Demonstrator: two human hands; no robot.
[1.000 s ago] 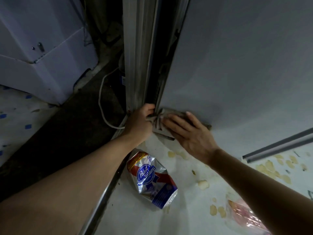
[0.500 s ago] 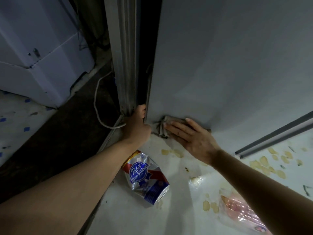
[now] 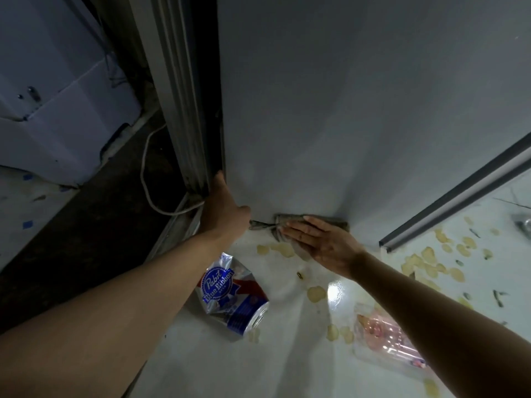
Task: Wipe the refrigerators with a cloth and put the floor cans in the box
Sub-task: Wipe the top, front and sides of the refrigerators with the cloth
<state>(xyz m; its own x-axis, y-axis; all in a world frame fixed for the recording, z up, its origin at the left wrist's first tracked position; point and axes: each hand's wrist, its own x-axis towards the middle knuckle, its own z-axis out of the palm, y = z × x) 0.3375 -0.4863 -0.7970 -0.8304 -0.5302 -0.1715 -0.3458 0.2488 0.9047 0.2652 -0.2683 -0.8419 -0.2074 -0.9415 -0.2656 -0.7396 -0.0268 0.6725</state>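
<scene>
A grey cloth [image 3: 288, 218] lies at the bottom of the white refrigerator side [image 3: 344, 110], where it meets the floor. My right hand [image 3: 324, 242] presses flat on the cloth with straight fingers. My left hand [image 3: 227, 208] grips the refrigerator's left corner edge just above the floor, its fingers hidden behind the edge. A crushed Pabst Blue Ribbon can [image 3: 230, 294] lies on the white floor below my left wrist.
A clear pink plastic item [image 3: 382, 340] lies on the floor under my right forearm. Yellowish stains [image 3: 431, 262] dot the floor at right. A grooved metal frame [image 3: 178, 96] and white cord [image 3: 146, 179] stand left of the refrigerator. Another white appliance [image 3: 57, 110] is far left.
My left hand let go of the cloth and took hold of the refrigerator's corner edge. My right hand slid the cloth to the right along the bottom of the panel.
</scene>
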